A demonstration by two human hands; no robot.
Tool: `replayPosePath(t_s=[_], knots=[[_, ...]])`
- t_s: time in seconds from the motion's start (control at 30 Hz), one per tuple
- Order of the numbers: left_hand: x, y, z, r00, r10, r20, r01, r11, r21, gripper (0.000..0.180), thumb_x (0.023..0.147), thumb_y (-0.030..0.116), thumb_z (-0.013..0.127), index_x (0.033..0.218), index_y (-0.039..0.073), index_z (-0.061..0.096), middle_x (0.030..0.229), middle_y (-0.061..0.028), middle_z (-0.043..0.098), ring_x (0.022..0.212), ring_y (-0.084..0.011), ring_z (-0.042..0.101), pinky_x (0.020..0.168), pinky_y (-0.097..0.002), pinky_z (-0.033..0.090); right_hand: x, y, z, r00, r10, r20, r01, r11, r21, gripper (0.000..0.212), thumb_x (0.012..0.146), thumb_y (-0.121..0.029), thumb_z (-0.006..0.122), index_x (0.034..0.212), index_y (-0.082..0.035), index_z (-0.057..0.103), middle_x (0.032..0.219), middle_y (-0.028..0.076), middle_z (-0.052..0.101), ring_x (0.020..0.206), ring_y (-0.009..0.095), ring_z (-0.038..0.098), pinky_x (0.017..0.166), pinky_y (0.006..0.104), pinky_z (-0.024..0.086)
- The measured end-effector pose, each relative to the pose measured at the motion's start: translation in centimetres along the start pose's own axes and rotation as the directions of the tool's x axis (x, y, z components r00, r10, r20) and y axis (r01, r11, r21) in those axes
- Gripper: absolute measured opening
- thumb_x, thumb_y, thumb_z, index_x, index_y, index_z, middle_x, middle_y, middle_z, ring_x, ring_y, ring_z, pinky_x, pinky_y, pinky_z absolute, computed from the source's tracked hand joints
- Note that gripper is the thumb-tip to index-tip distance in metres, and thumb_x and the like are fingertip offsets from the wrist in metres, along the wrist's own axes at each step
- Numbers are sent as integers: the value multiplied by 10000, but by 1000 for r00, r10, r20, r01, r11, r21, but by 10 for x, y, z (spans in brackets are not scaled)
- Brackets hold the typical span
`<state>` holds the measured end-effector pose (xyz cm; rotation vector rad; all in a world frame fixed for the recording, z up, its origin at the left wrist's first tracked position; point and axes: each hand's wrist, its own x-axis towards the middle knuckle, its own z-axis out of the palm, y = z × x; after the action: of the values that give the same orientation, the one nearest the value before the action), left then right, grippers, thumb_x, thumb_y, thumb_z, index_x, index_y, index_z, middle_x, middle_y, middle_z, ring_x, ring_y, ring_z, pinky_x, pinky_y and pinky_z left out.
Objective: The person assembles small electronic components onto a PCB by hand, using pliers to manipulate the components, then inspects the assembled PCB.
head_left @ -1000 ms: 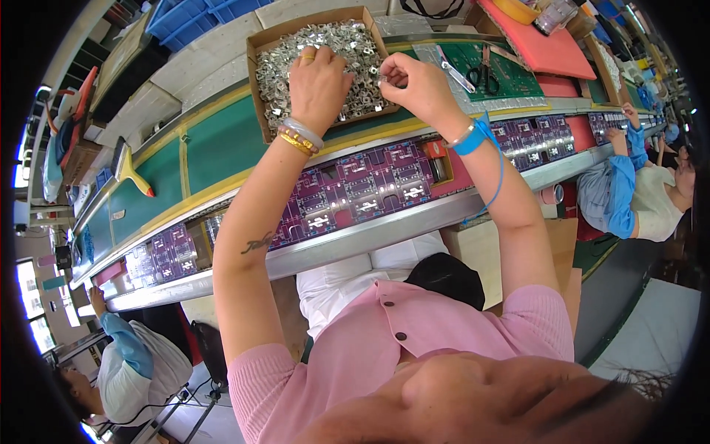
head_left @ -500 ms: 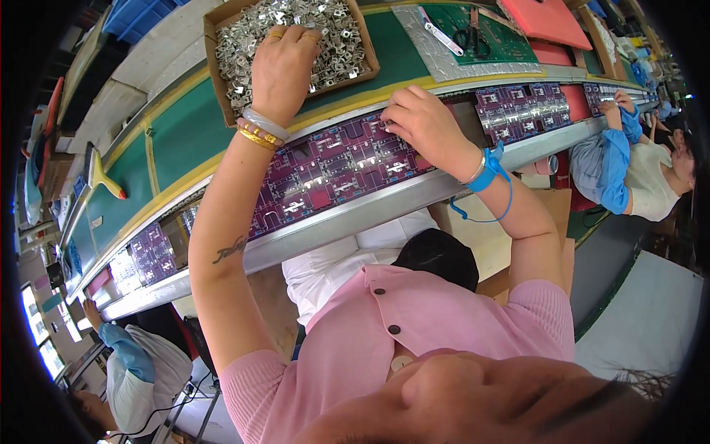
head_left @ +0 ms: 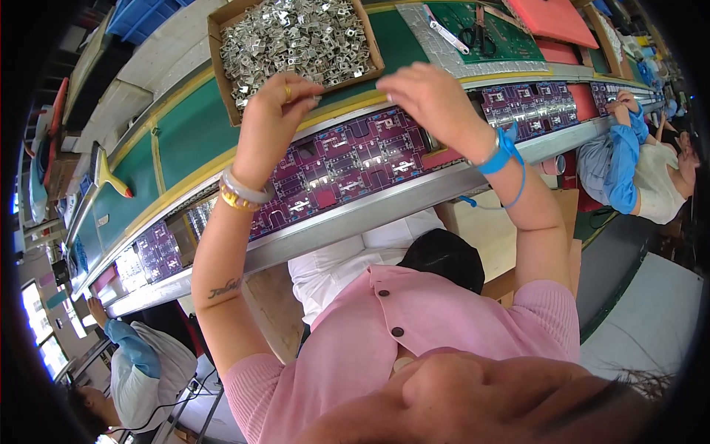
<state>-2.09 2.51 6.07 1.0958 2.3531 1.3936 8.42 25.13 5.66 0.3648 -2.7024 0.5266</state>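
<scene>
Hands: left hand [head_left: 275, 118], right hand [head_left: 433, 100] over purple circuit boards [head_left: 347, 159], green conveyor belt [head_left: 185, 140].

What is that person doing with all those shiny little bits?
A person in a pink top sits at a long line of purple circuit boards. Both hands are raised over the board in front. The left hand pinches what looks like a small metal piece near the cardboard box of metal clips. The right hand hovers beside it, above the board; whether it holds anything cannot be told. Other workers sit farther along the line.
</scene>
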Motion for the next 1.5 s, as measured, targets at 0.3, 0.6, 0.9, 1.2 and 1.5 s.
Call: replayPosePath(t_s=[0.3,0.6,0.9,1.2,1.5], knots=[[-39,7,14,996,-86,-20,88,991,102,281,704,-4,675,978,5,610,814,-112,645,748,-192,643,684,-289,506,75,11,25,972,-71,-223,54,995,-80,170,771,-145,637,921,-71,608,856,73,568,856,252,531,733,365,441],[-41,9,21,1000,18,22,-24,947,320,204,710,38,659,870,41,533,763,-106,622,725,-267,623,652,-358,492,87,10,26,968,-183,-174,168,981,-97,136,719,-103,652,809,-46,567,851,103,493,882,274,491,778,365,433],[-38,5,40,993,68,97,-107,866,489,246,707,39,668,889,60,504,754,-106,613,706,-282,612,625,-374,478,75,2,23,983,43,-180,-21,992,123,150,805,-205,630,889,-96,570,773,64,595,712,256,582,618,357,453],[-32,8,34,978,191,79,-205,833,514,179,743,73,660,896,50,570,773,-108,622,696,-284,609,621,-361,484,42,1,13,986,146,-81,-124,965,229,138,816,-212,613,897,-102,597,821,80,584,764,276,572,635,379,449],[32,-13,2,941,333,-58,-226,747,626,79,765,128,638,806,61,646,818,-78,592,822,-267,570,709,-365,478,-29,-28,-20,974,207,88,-225,908,353,144,800,-89,612,923,-38,557,848,111,595,752,297,585,659,363,463]])
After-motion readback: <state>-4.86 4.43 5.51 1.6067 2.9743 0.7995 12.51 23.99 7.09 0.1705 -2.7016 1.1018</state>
